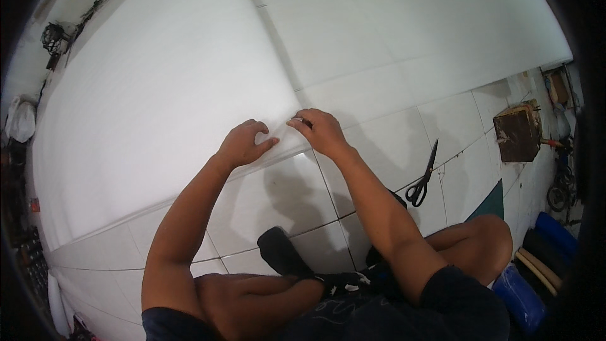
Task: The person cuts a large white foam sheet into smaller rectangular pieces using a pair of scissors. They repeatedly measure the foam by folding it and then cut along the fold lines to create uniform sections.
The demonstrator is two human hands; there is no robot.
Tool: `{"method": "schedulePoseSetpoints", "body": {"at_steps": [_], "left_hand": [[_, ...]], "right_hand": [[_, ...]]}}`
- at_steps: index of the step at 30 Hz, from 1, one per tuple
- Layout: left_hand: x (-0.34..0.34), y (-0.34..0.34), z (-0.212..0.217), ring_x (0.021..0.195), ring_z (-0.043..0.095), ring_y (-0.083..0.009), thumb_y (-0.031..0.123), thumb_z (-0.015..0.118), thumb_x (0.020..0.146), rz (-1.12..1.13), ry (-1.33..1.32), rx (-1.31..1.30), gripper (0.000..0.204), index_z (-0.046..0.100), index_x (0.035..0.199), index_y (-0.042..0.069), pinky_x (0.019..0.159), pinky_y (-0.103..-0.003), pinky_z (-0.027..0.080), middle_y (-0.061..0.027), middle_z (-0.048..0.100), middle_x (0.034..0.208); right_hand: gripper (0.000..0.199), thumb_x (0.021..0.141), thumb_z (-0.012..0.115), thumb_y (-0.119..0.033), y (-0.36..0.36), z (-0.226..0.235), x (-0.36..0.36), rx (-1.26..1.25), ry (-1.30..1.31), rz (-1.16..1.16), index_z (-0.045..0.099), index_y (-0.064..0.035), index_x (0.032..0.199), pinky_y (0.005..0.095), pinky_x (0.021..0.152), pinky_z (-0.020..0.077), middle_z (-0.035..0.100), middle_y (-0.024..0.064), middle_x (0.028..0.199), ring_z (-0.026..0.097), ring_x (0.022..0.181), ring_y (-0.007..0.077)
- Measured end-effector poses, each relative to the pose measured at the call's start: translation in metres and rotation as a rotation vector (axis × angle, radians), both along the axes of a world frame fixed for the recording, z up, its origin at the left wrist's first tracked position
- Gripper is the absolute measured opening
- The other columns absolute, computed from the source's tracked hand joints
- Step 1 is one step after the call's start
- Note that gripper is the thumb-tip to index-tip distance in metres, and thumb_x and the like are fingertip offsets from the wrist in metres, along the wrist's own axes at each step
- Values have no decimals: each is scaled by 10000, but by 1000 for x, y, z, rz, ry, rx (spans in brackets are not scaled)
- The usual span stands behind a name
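A large white sheet, thin like packing foam [151,101], covers the tiled floor ahead and to the left, looking thick and opaque there. To its right a see-through white layer [391,31] lets the tile lines show. My left hand [243,144] rests at the near edge of the opaque part, thumb and fingers apart, holding nothing that I can see. At the corner of that part, my right hand [322,132] has its fingers closed over a small item, too hidden to name. Black-handled scissors [424,177] lie on the tiles right of my right forearm.
A brown block-like box [517,132] stands at the right, with a red-handled tool [550,143] beside it. Blue rolls [521,297] lie lower right, near a green piece [489,203]. A white plastic bag [22,119] and tangled black wire [55,39] are far left.
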State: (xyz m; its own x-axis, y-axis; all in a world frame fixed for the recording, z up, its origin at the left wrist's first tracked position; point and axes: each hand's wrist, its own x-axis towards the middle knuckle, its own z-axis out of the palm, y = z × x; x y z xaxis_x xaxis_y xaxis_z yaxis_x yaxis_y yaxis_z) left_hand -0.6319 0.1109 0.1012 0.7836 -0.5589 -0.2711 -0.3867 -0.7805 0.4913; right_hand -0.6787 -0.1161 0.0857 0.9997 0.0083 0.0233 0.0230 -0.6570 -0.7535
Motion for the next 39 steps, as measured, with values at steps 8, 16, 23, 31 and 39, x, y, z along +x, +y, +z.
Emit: {"method": "schedulePoseSetpoints", "body": {"at_steps": [8,16,23,31,39], "left_hand": [[6,8,-8,1034,620,-382,335,541,957,9,21,-14,395,692,1053,-17,914,-464,491,-210,663,1089],[8,5,-9,1050,612,-386,341,524,964,-47,37,-46,418,687,1064,-31,945,-452,476,-213,659,1102],[-8,1,-1,1084,605,-369,408,589,922,-51,-68,9,461,672,1109,-5,937,-474,489,-173,644,1163],[5,2,-11,1022,628,-371,390,571,946,-14,-7,5,447,685,1068,-24,925,-449,495,-202,664,1052],[1,7,-11,1028,624,-369,389,550,953,0,-18,3,440,698,1011,-21,926,-443,496,-212,665,1050]], "right_hand": [[362,823,787,-310,-4,-10,-12,-25,99,18,674,-101,1096,385,852,497,638,74,1094,584,1047,259],[278,872,720,-346,-31,-25,-23,-129,9,162,696,-95,989,410,916,483,603,83,1127,532,1116,290],[235,886,716,-280,-2,-9,-9,82,-12,19,668,-53,922,379,783,522,613,88,1027,618,839,296],[309,791,828,-262,-12,-40,-24,90,14,-10,671,-79,984,342,776,524,565,70,1159,607,994,236],[205,861,758,-245,-8,-37,-23,-109,-98,60,691,-65,933,362,734,529,610,65,1020,626,869,227]]}}
